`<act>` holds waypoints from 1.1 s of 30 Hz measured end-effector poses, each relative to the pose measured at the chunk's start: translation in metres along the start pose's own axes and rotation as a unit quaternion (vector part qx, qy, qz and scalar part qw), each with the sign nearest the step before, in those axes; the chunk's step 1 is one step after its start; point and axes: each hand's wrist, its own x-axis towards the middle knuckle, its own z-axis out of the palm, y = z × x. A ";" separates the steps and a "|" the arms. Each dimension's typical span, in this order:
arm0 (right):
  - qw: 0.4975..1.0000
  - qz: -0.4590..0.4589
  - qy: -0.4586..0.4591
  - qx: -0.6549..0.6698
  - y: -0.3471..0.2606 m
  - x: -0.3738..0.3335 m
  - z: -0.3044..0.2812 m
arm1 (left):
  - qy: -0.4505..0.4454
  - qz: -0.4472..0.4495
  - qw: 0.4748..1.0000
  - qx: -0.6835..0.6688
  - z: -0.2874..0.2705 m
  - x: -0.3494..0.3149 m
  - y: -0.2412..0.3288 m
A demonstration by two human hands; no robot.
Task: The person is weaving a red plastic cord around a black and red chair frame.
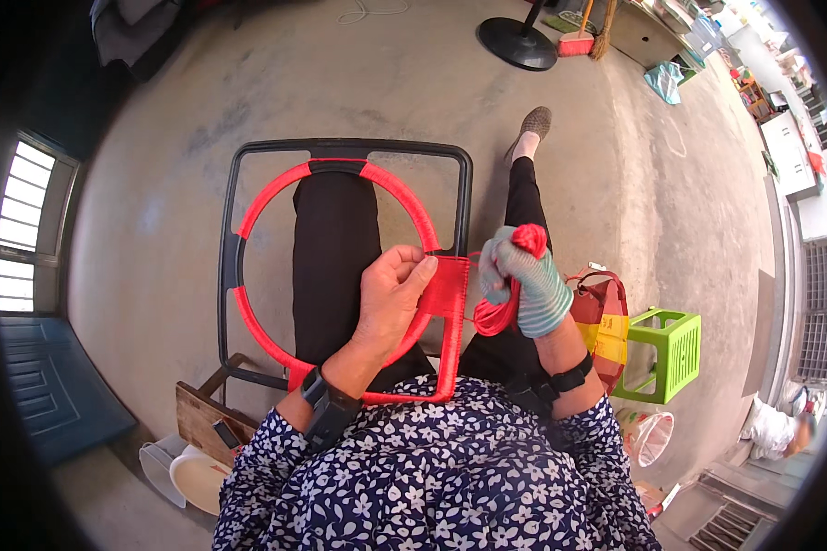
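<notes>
Across my lap lies a black square frame with a round ring inside it. Red cord covers much of the ring and the frame's near right side, and a flat red woven patch fills the gap between ring and frame at the right. My bare left hand pinches the patch's left edge, thumb against bent fingers. To the right of the frame, my right hand, in a grey-green striped knit glove, is closed around a bundle of red cord. A strand runs from it toward the patch.
A green plastic stool and a red-and-yellow bag stand at my right, with a wastebasket nearer. A wooden bench is at my left. Farther off are a round black stand base and a red broom.
</notes>
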 end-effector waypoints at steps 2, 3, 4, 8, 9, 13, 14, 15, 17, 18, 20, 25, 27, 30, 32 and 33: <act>0.991 -0.012 0.113 -0.070 -0.001 0.000 -0.013 | -0.016 0.001 1.000 -0.016 -0.002 -0.001 -0.003; 0.976 -0.006 0.195 -0.099 -0.007 0.001 -0.021 | -0.024 -0.013 0.999 -0.027 0.000 -0.001 -0.001; 0.954 0.000 0.272 -0.127 -0.012 0.003 -0.031 | -0.030 -0.024 0.999 -0.039 -0.001 -0.001 0.000; 0.933 -0.051 0.351 0.061 -0.015 -0.031 -0.147 | -0.021 -0.002 0.999 -0.045 -0.004 -0.005 -0.001; 0.913 -0.109 0.381 0.097 -0.014 -0.050 -0.182 | -0.024 -0.003 0.999 -0.046 -0.002 -0.006 0.002; 0.881 -0.138 0.442 0.099 -0.010 -0.194 -0.395 | -0.045 -0.003 0.998 -0.049 -0.001 0.000 -0.003; 0.861 -0.130 0.489 0.054 -0.011 -0.215 -0.404 | -0.042 -0.002 0.998 -0.049 -0.003 -0.001 -0.002; 0.820 -0.174 0.538 0.090 -0.016 -0.230 -0.407 | -0.043 -0.009 0.998 -0.049 -0.002 -0.001 -0.001; 0.831 -0.157 0.526 0.093 -0.030 -0.228 -0.367 | -0.034 -0.011 0.999 -0.039 -0.003 -0.003 -0.001; 0.830 -0.158 0.526 0.095 -0.041 -0.212 -0.331 | -0.019 -0.021 0.999 -0.036 -0.005 -0.003 -0.001; 0.850 -0.146 0.507 0.007 -0.057 -0.169 -0.276 | -0.010 -0.033 0.999 -0.031 -0.003 -0.001 -0.003; 0.906 0.171 0.084 -0.377 -0.046 -0.063 -0.067 | -0.014 0.076 0.988 0.131 -0.010 -0.002 -0.010; 0.783 0.058 -0.133 -0.605 0.009 -0.027 -0.057 | -0.021 0.080 0.982 0.171 -0.008 0.002 -0.017; 0.777 0.014 -0.115 -0.619 0.059 0.011 -0.034 | -0.025 0.077 0.965 0.249 -0.009 0.004 -0.012; 0.890 0.047 -0.080 -0.447 0.059 0.031 -0.022 | -0.024 0.073 0.954 0.291 -0.009 0.000 -0.009; 0.889 0.046 -0.083 -0.448 0.059 0.035 -0.022 | 0.025 0.126 0.937 0.326 -0.007 -0.002 -0.008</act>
